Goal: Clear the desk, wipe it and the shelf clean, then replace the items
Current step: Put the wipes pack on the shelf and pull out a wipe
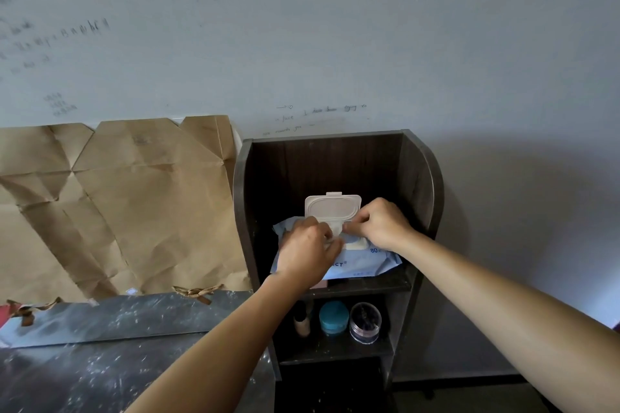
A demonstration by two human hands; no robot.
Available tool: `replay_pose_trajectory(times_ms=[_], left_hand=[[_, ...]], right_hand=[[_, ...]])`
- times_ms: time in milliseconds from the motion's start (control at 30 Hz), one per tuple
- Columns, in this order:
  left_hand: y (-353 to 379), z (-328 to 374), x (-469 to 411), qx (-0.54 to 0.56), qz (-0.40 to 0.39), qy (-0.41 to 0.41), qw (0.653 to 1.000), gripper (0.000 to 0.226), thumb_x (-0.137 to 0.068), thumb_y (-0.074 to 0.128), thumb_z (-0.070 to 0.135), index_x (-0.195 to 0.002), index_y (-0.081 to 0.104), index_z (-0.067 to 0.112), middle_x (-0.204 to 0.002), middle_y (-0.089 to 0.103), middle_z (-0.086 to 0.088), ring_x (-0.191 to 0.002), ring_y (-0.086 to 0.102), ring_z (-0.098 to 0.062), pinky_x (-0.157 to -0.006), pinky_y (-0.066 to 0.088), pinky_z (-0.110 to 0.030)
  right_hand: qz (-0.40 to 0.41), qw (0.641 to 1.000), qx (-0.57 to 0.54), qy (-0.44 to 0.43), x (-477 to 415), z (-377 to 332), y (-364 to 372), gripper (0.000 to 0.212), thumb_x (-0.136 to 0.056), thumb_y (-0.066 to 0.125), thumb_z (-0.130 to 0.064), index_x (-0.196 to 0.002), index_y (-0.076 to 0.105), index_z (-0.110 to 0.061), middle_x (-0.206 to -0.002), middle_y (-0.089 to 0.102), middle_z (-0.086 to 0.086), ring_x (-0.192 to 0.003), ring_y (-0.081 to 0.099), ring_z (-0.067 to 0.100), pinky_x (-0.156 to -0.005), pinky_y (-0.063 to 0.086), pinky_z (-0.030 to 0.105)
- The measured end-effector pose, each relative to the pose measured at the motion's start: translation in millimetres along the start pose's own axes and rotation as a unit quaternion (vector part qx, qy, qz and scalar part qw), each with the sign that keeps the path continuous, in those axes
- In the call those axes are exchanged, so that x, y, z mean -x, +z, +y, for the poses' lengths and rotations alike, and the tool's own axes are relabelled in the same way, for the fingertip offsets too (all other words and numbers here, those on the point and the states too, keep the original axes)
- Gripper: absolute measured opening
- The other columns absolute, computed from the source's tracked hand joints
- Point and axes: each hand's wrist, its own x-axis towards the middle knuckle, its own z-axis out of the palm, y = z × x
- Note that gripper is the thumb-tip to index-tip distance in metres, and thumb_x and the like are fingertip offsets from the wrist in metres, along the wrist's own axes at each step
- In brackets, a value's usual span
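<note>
A light blue pack of wet wipes (365, 263) lies on the top board of a dark wooden shelf (417, 174). Its white flip lid (332, 206) stands open and upright. My left hand (307, 250) lies on the pack's left part, fingers curled at the opening, where a bit of white wipe (336, 229) shows. My right hand (377, 223) pinches at the same opening from the right. Both forearms reach in from below.
On the shelf's lower board stand a small bottle (302, 323), a teal round jar (333, 317) and a clear jar with dark contents (365, 322). The marbled grey desk (100, 362) is at lower left. Crumpled brown paper (117, 211) covers the wall behind it.
</note>
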Motion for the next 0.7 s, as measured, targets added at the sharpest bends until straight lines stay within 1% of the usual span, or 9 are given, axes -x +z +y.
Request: replay_pose_trajectory(times_ms=[67, 167, 233, 300, 333, 400, 467, 600, 700], left_hand=[[-1, -3, 0, 0.035, 0.000, -0.018, 0.999, 0.030, -0.087, 0.059, 0.041, -0.095, 0.067, 0.012, -0.098, 0.060, -0.002, -0.095, 0.054, -0.018, -0.073, 0.042, -0.028], [-7, -7, -3, 0.088, -0.004, -0.067, 0.994, 0.021, -0.085, 0.064, 0.034, -0.081, 0.063, 0.013, -0.090, 0.057, 0.002, -0.085, 0.054, -0.014, -0.067, 0.038, -0.023], [-8, -7, -3, 0.086, 0.007, -0.077, 0.993, 0.021, -0.087, 0.062, 0.026, -0.070, 0.055, 0.014, -0.082, 0.054, 0.001, -0.076, 0.053, -0.014, -0.062, 0.034, -0.020], [-6, -6, -2, 0.089, 0.025, -0.092, 0.991, 0.021, -0.086, 0.060, 0.020, -0.067, 0.051, 0.013, -0.078, 0.053, 0.000, -0.069, 0.050, -0.012, -0.054, 0.029, -0.017], [-5, -5, -2, 0.095, 0.036, -0.101, 0.990, 0.021, -0.084, 0.060, 0.018, -0.066, 0.051, 0.013, -0.078, 0.052, 0.000, -0.066, 0.047, -0.011, -0.053, 0.028, -0.016], [-1, -8, -1, 0.119, 0.057, -0.127, 0.983, 0.018, -0.080, 0.063, 0.016, -0.065, 0.054, 0.011, -0.079, 0.052, 0.000, -0.068, 0.048, -0.012, -0.057, 0.032, -0.019], [0, -12, 1, 0.167, 0.074, -0.155, 0.971, 0.016, -0.078, 0.065, 0.015, -0.066, 0.058, 0.009, -0.082, 0.055, 0.000, -0.071, 0.052, -0.014, -0.062, 0.036, -0.021], [1, -19, 3, 0.216, 0.074, -0.177, 0.957, 0.015, -0.079, 0.067, 0.014, -0.068, 0.062, 0.007, -0.082, 0.059, 0.000, -0.070, 0.054, -0.010, -0.060, 0.037, -0.018], [2, -23, 1, 0.238, 0.063, -0.185, 0.951, 0.015, -0.081, 0.067, 0.014, -0.071, 0.064, 0.004, -0.085, 0.061, -0.001, -0.071, 0.055, -0.009, -0.060, 0.039, -0.015]], right_hand=[[-0.014, 1.000, -0.016, -0.005, 0, -3, 2, 0.023, -0.081, 0.072, -0.036, -0.063, 0.071, -0.022, -0.067, 0.068, -0.007, -0.069, 0.063, 0.011, -0.061, 0.049, 0.030], [-0.038, 0.998, -0.048, -0.012, -1, -8, 5, 0.023, -0.085, 0.067, -0.037, -0.083, 0.077, -0.016, -0.086, 0.073, -0.005, -0.084, 0.065, 0.012, -0.076, 0.053, 0.035], [-0.057, 0.997, -0.039, -0.025, -3, -8, 5, 0.018, -0.086, 0.066, -0.032, -0.090, 0.076, -0.017, -0.094, 0.073, -0.005, -0.090, 0.065, 0.011, -0.083, 0.054, 0.036], [-0.069, 0.997, -0.023, -0.034, -4, -8, 5, 0.016, -0.087, 0.067, -0.026, -0.097, 0.075, -0.017, -0.102, 0.072, -0.004, -0.095, 0.063, 0.010, -0.087, 0.053, 0.033], [-0.071, 0.997, -0.012, -0.037, -5, -7, 4, 0.016, -0.087, 0.067, -0.023, -0.099, 0.075, -0.016, -0.103, 0.072, -0.003, -0.097, 0.063, 0.011, -0.088, 0.052, 0.032], [-0.080, 0.996, 0.016, -0.047, -4, -5, 0, 0.015, -0.086, 0.068, -0.016, -0.100, 0.074, -0.015, -0.104, 0.071, -0.002, -0.098, 0.062, 0.011, -0.090, 0.051, 0.029], [-0.096, 0.992, 0.052, -0.068, -2, -4, -1, 0.017, -0.085, 0.068, -0.015, -0.101, 0.074, -0.017, -0.104, 0.071, -0.004, -0.096, 0.062, 0.009, -0.091, 0.051, 0.029], [-0.108, 0.980, 0.129, -0.107, -1, -12, -4, 0.018, -0.085, 0.068, -0.025, -0.102, 0.073, -0.024, -0.103, 0.071, -0.010, -0.091, 0.063, 0.007, -0.084, 0.054, 0.030], [-0.105, 0.971, 0.164, -0.137, -1, -17, -3, 0.016, -0.086, 0.067, -0.028, -0.099, 0.074, -0.024, -0.100, 0.071, -0.011, -0.088, 0.062, 0.006, -0.080, 0.054, 0.029]])
